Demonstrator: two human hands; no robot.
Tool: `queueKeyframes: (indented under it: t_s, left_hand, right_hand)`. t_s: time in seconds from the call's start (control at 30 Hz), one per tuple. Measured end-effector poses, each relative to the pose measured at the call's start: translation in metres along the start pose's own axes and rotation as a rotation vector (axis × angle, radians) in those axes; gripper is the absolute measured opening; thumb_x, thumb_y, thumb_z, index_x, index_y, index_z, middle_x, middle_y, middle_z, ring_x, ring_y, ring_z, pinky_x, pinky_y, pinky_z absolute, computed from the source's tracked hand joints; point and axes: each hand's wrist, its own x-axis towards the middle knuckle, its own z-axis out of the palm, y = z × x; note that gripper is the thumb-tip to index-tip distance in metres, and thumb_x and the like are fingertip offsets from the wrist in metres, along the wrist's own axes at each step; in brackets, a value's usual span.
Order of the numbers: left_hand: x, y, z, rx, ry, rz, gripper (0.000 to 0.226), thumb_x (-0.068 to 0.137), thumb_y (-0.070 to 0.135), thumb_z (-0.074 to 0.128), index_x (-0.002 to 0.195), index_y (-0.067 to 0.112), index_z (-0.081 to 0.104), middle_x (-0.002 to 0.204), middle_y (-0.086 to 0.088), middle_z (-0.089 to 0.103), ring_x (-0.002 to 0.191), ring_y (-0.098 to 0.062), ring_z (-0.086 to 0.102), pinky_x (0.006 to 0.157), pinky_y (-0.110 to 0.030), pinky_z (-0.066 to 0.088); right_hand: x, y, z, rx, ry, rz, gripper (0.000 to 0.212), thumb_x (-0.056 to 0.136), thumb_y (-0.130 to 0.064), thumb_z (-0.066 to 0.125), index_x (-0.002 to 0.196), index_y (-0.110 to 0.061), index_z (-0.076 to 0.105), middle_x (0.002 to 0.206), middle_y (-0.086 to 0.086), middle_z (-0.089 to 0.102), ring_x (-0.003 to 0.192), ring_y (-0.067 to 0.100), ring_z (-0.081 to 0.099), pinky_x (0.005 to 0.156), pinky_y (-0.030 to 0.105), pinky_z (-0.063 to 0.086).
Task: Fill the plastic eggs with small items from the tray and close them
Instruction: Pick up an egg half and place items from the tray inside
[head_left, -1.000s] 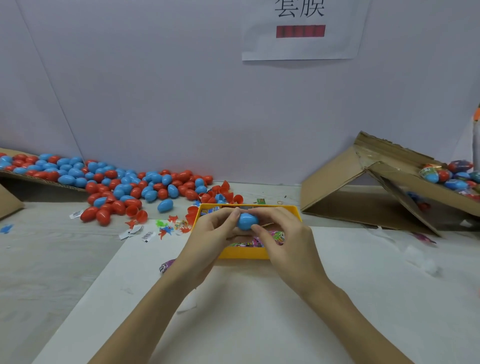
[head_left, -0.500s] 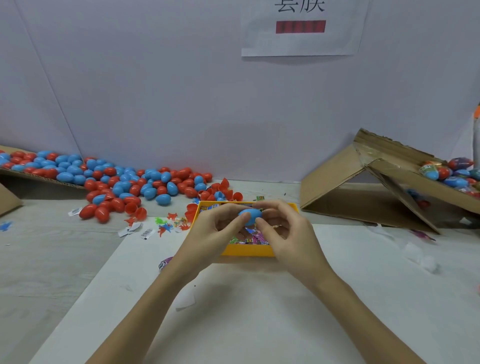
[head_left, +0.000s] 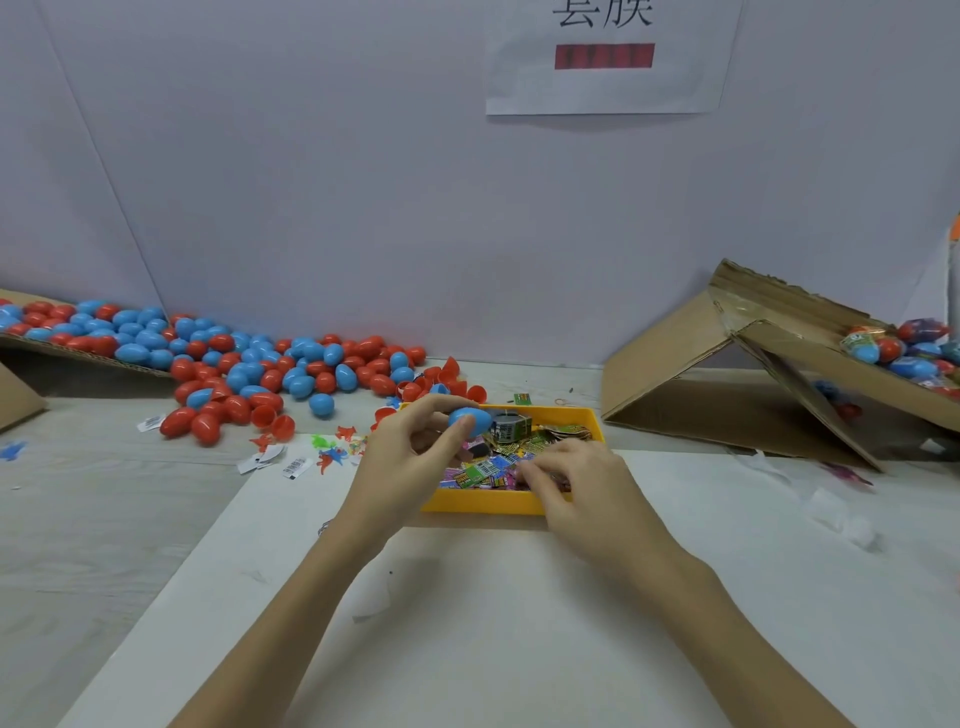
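A closed blue plastic egg (head_left: 475, 420) is held over the far left part of the yellow tray (head_left: 483, 503), gripped between the thumb and fingers of my left hand (head_left: 410, 457). The tray holds several small colourful packets (head_left: 483, 470). My right hand (head_left: 587, 488) reaches into the tray's near right side, its fingers curled down and pinching among the packets; the fingertips hide what they hold.
A big pile of red and blue eggs (head_left: 249, 364) spreads from a cardboard ramp at the left. Loose red egg halves (head_left: 447, 379) and small toys (head_left: 332, 454) lie left of the tray. A folded cardboard box (head_left: 675, 374) with wrapped eggs (head_left: 904, 353) stands at right.
Both hands held the blue egg together before. My right hand has let go and dropped into the tray; my left hand alone keeps the egg, a little higher.
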Motion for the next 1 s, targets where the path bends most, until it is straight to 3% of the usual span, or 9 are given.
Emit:
queueKeyframes:
  t_s: [0.13, 0.27, 0.4, 0.57, 0.63, 0.8, 0.93, 1.0]
  left_hand:
    - [-0.0001, -0.0032, 0.0005, 0.012, -0.011, -0.006, 0.025, 0.098, 0.025, 0.066, 0.122, 0.027, 0.072, 0.095, 0.003, 0.076, 0.088, -0.012, 0.074, 0.08, -0.024, 0.06]
    - [0.0001, -0.0027, 0.0009, 0.002, -0.038, 0.01, 0.027, 0.099, 0.022, 0.064, 0.122, 0.032, 0.073, 0.093, 0.007, 0.078, 0.085, -0.013, 0.075, 0.077, -0.022, 0.06]
    - [0.0002, -0.0026, 0.0026, -0.007, -0.049, 0.007, 0.027, 0.098, 0.022, 0.065, 0.12, 0.036, 0.072, 0.091, 0.011, 0.078, 0.082, -0.013, 0.075, 0.073, -0.019, 0.059]
    - [-0.0005, -0.0037, 0.0024, 0.019, -0.044, 0.011, 0.024, 0.099, 0.025, 0.065, 0.117, 0.039, 0.073, 0.086, 0.01, 0.077, 0.081, -0.013, 0.074, 0.073, -0.022, 0.06]
    - [-0.0002, -0.0044, 0.0031, 0.035, -0.052, 0.003, 0.023, 0.099, 0.027, 0.065, 0.119, 0.036, 0.074, 0.087, 0.009, 0.077, 0.081, -0.013, 0.074, 0.075, -0.029, 0.062]
    - [-0.0027, -0.0031, 0.0056, 0.094, -0.06, 0.005, 0.022, 0.098, 0.027, 0.065, 0.117, 0.036, 0.074, 0.088, 0.008, 0.076, 0.081, -0.011, 0.073, 0.078, -0.038, 0.063]
    - [-0.0039, -0.0029, 0.0086, 0.138, -0.048, 0.007, 0.02, 0.097, 0.022, 0.068, 0.113, 0.032, 0.075, 0.093, 0.002, 0.075, 0.082, -0.022, 0.071, 0.076, -0.045, 0.06]
    - [-0.003, -0.0037, 0.0097, 0.177, -0.034, 0.018, 0.021, 0.095, 0.015, 0.07, 0.112, 0.027, 0.075, 0.102, -0.001, 0.073, 0.081, -0.021, 0.07, 0.074, -0.039, 0.062]
  right_hand:
    - [0.0024, 0.0025, 0.0047, -0.009, -0.018, 0.039, 0.034, 0.107, -0.044, 0.047, 0.115, -0.032, 0.077, 0.117, -0.009, 0.067, 0.113, 0.015, 0.051, 0.099, 0.037, 0.039]
    - [0.0038, 0.0028, 0.003, 0.111, 0.115, 0.031, 0.019, 0.101, -0.026, 0.064, 0.109, -0.019, 0.08, 0.111, -0.002, 0.071, 0.107, 0.017, 0.059, 0.096, 0.039, 0.048]
    - [0.0017, 0.0023, -0.0033, 0.267, 0.243, 0.033, 0.014, 0.094, -0.01, 0.072, 0.103, -0.018, 0.081, 0.105, -0.002, 0.072, 0.092, 0.007, 0.066, 0.082, 0.018, 0.054]
    - [0.0022, 0.0009, -0.0039, 0.398, 0.234, 0.107, 0.043, 0.095, -0.01, 0.071, 0.133, -0.029, 0.064, 0.1, -0.004, 0.072, 0.091, 0.005, 0.067, 0.073, 0.012, 0.056]
    - [0.0026, 0.0013, -0.0039, 0.44, 0.248, 0.134, 0.046, 0.096, -0.01, 0.07, 0.136, -0.03, 0.06, 0.102, -0.004, 0.073, 0.092, 0.005, 0.068, 0.067, 0.008, 0.053]
    - [0.0014, 0.0028, -0.0031, 0.426, 0.271, 0.152, 0.027, 0.096, -0.009, 0.07, 0.121, -0.018, 0.074, 0.107, -0.003, 0.076, 0.098, 0.005, 0.07, 0.072, 0.007, 0.053]
    - [0.0, 0.0013, -0.0022, 0.436, 0.27, 0.138, 0.012, 0.095, -0.014, 0.072, 0.103, -0.02, 0.079, 0.096, -0.011, 0.074, 0.088, -0.004, 0.067, 0.07, 0.005, 0.051]
    - [-0.0011, -0.0001, -0.0021, 0.444, 0.263, 0.13, 0.011, 0.095, -0.018, 0.073, 0.103, -0.021, 0.079, 0.093, -0.013, 0.072, 0.086, -0.004, 0.067, 0.069, 0.006, 0.052]
